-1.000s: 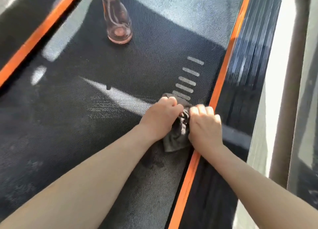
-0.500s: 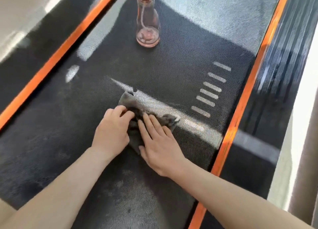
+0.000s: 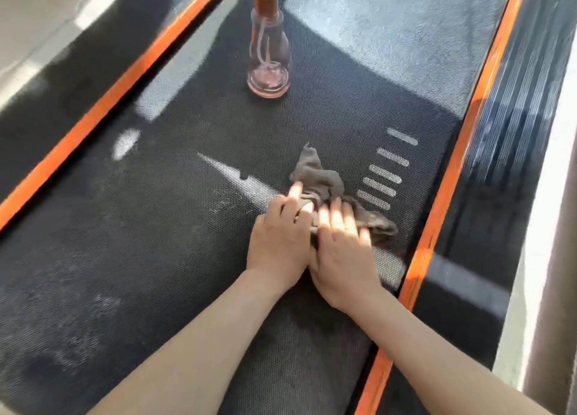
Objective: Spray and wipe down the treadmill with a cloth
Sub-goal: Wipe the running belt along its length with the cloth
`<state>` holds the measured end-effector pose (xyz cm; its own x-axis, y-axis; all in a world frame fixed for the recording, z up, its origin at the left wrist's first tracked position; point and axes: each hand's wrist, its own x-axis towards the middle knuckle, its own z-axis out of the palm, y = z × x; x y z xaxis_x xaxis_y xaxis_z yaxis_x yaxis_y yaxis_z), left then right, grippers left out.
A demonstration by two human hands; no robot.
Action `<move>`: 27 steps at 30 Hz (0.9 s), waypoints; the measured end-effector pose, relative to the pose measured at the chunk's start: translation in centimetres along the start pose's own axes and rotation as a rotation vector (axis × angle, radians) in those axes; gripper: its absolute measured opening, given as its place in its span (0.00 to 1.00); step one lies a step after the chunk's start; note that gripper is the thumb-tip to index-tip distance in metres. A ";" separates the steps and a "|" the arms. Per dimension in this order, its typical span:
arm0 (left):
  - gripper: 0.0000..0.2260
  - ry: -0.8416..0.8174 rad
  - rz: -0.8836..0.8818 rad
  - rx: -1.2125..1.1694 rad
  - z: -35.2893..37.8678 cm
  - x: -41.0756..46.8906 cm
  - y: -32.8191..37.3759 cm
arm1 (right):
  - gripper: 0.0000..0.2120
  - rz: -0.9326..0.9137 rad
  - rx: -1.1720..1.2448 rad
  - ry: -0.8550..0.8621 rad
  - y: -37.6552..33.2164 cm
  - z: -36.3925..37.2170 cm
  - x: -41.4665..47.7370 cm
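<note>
Leftmost, a pale floor (image 3: 37, 24) shows only as a blur beyond the left orange stripe (image 3: 109, 102) of the treadmill. On the dark dotted belt (image 3: 187, 227), patched with sunlight, a clear pinkish spray bottle (image 3: 269, 59) stands upright at the far middle, its top cut off by the frame edge. Nearer and further right, the left hand (image 3: 278, 236) curls its fingers into the crumpled grey cloth (image 3: 318, 174), though glare washes out their tips. The right hand (image 3: 340, 249), touching it, presses flat on the cloth with fingers straight. Short white dashes (image 3: 384, 174) lie right of the cloth, then the right orange stripe (image 3: 449, 171) and a blurred ribbed side rail (image 3: 505, 133).
</note>
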<state>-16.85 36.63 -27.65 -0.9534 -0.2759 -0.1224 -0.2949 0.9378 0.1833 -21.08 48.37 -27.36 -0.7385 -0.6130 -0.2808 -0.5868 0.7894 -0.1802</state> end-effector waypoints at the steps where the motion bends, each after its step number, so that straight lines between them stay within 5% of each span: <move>1: 0.14 -0.002 -0.080 0.028 -0.5 -0.2 -1.6 | 0.28 -0.092 0.020 -0.012 -1.4 0.0 0.7; 6: 0.14 -0.036 -0.476 0.045 -3.8 -0.6 -10.6 | 0.35 -0.425 0.067 -0.161 -10.2 0.3 7.2; 9: 0.19 0.020 -0.573 -0.041 -4.8 0.1 -13.9 | 0.30 -0.475 0.381 -0.249 -12.9 -1.3 9.7; 12: 0.23 0.084 -0.477 -0.178 -4.3 1.8 -13.3 | 0.19 -0.171 0.934 -0.006 -11.1 -4.1 11.6; 14: 0.27 0.030 -0.374 -0.124 -2.9 2.9 -11.3 | 0.13 0.071 1.048 0.219 -9.0 -5.9 13.4; 16: 0.31 -0.019 -0.304 -0.049 -1.5 3.3 -9.3 | 0.22 0.257 1.075 0.303 -6.9 -7.9 15.5; 18: 0.33 -0.046 -0.228 -0.036 -0.5 3.2 -8.5 | 0.42 0.346 1.072 0.293 -5.3 -10.4 18.2; 20: 0.33 -0.065 -0.096 -0.043 0.1 2.7 -8.6 | 0.54 0.281 1.100 0.304 -3.9 -13.1 20.7; 24: 0.31 -0.097 0.000 -0.057 0.3 2.1 -9.7 | 0.26 0.026 1.060 0.088 -4.9 -17.5 23.6; 27: 0.31 -0.092 -0.013 -0.059 0.1 2.0 -9.7 | 0.25 -0.079 1.073 0.153 -6.8 -17.9 25.4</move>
<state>-15.90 27.02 -29.79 -0.9403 -0.2647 -0.2139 -0.3130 0.9196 0.2376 -41.82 26.81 -16.37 -0.7885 -0.6020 -0.1255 -0.0933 0.3188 -0.9432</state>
